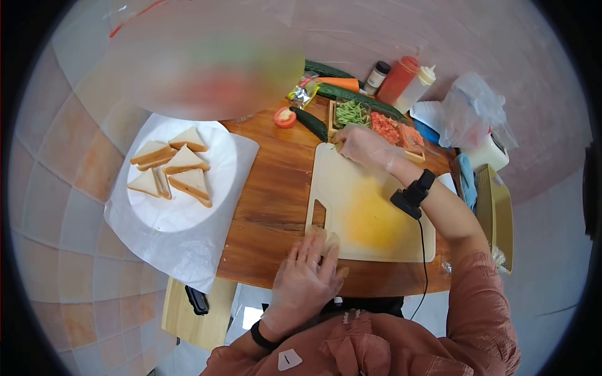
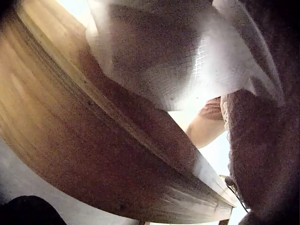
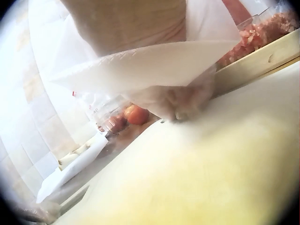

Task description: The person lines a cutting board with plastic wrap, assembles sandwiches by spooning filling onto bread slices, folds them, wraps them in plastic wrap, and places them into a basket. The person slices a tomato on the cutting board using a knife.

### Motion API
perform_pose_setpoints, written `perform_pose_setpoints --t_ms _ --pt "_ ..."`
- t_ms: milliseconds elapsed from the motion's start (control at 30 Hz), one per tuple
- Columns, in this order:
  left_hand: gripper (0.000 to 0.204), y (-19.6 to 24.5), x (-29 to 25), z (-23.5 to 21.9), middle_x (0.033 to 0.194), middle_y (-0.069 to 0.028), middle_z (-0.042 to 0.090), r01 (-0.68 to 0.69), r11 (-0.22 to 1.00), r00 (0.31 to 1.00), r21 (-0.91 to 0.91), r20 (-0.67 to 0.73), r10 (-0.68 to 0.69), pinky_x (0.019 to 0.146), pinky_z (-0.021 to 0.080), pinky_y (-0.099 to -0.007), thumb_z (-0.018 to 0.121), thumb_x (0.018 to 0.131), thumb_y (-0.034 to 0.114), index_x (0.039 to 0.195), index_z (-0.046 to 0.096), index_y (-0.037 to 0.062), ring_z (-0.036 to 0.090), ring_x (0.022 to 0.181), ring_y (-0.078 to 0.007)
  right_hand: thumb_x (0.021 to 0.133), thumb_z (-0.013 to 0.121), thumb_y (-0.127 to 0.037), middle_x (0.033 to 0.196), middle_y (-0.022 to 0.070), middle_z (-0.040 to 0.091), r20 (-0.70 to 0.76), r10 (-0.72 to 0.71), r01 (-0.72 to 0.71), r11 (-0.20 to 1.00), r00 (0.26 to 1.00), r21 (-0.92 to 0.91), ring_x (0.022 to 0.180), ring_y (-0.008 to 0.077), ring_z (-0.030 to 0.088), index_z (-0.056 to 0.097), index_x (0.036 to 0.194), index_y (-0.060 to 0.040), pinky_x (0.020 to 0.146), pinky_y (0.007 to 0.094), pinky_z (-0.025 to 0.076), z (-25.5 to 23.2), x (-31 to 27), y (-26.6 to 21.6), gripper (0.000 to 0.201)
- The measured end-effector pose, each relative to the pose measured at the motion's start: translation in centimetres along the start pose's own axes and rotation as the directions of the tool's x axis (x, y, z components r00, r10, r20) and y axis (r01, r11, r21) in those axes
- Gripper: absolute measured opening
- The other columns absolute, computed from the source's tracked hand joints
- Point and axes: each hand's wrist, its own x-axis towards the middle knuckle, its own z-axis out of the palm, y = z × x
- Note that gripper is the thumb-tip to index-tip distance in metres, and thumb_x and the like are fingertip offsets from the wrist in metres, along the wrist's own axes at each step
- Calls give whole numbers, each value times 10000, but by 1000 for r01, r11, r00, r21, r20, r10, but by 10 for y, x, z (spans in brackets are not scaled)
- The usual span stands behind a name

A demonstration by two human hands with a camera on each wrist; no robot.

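In the head view, my right hand (image 1: pixel 367 147), in a clear plastic glove, is at the cutting board's (image 1: pixel 338 188) far left corner, beside a wooden tray (image 1: pixel 331 116). Its fingers bend downward; a tiny greenish bit shows near the tips, but whether they pinch it is unclear. The right wrist view shows the bunched fingers (image 3: pixel 173 105) low at the board's edge (image 3: pixel 117 173). My gloved left hand (image 1: pixel 307 276) has its fingers spread, fingertips over the board's near left corner. The left wrist view shows loose glove plastic (image 2: pixel 187 65), with the fingers hidden.
Green strips, red pieces and pink shreds fill the tray. Left is a white plate (image 1: pixel 219 163) with sandwich triangles (image 1: pixel 185 160). Behind are a cut tomato (image 1: pixel 285 117), cucumbers (image 1: pixel 351 94), a carrot (image 1: pixel 338 83) and bottles (image 1: pixel 399 80). A basket (image 1: pixel 498 219) is right; a blurred pale object overhangs the upper left.
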Motion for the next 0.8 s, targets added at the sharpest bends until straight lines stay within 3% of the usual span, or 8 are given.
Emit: perform_pose_setpoints --t_ms 200,333,433,533,600,633,700,800 --pt "477 0 -2 2 1349 -226 557 -17 999 1000 36 6 17 1021 497 -518 739 846 282 1248 621 53 565 1258 -424 873 599 -124 1108 241 701 46 111 -101 979 993 -178 1030 392 667 725 1069 10 928 414 529 -5 0 -8 269" --pt "479 2 1 0 1354 -213 549 -3 1000 999 30 41 1 1016 490 -523 732 842 260 1254 616 45 560 1252 -422 869 596 -108 1093 248 702 -44 43 -46 996 998 -74 1017 390 674 726 1060 11 909 412 531 -12 -15 1 260" --pt "477 5 3 -3 1352 -205 549 13 999 998 35 67 -15 1008 491 -520 732 838 238 1261 615 51 558 1251 -420 862 610 -95 1067 234 710 -66 189 -185 981 980 62 979 348 693 726 1042 19 877 393 533 -39 -47 -11 242" --pt "465 9 6 -6 1346 -199 554 18 998 996 62 87 -24 996 500 -512 740 834 214 1259 622 65 563 1241 -421 853 636 -74 967 166 723 -45 390 -378 910 920 172 877 254 700 703 1027 38 792 348 541 -80 -100 -38 217" --pt "455 11 2 -5 1341 -197 559 -20 998 994 67 109 13 988 507 -506 745 833 201 1253 629 73 569 1230 -425 876 657 -86 891 76 694 9 381 -337 807 925 485 809 147 668 674 1022 35 711 294 525 -96 -150 -36 190" --pt "450 10 1 0 1339 -193 565 0 997 998 82 69 -6 983 512 -504 749 835 196 1254 633 79 572 1228 -431 876 657 -86 891 76 694 -6 438 -375 777 899 506 809 147 668 674 1022 35 711 294 525 -100 -179 -39 190" --pt "432 11 4 1 1355 -195 576 -25 993 999 117 28 22 963 530 -497 753 857 194 1261 642 90 586 1226 -441 880 679 -149 793 25 641 -155 514 -224 601 844 767 714 73 595 656 910 11 645 243 467 -105 -244 -49 164" --pt "413 6 -1 9 1389 -196 571 -63 983 998 170 20 61 935 547 -480 739 883 200 1270 645 93 611 1210 -420 911 698 -195 830 2 638 -411 550 -52 641 727 766 708 93 591 662 984 20 669 248 474 -103 -350 -56 230"
